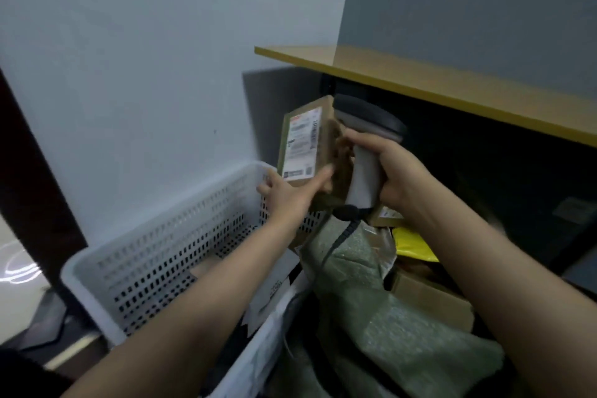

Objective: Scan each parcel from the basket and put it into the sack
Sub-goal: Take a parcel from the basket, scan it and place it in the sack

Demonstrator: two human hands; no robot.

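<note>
Here: one parcel (303, 142) in left hand (284, 194) grip; one scanner (366, 179) in right hand (399, 176) grip; one basket (155, 255).

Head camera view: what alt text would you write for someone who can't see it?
A person's left hand holds a labelled cardboard parcel upright while the right hand grips a grey scanner beside it. Below are a white perforated basket and a greenish sack with other parcels.

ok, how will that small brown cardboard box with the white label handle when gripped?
Probably stiff: the small brown cardboard box keeps flat faces and straight edges. Likely light: the left hand holds it up by its lower end. Tall and narrow, so apt to tip.
</note>
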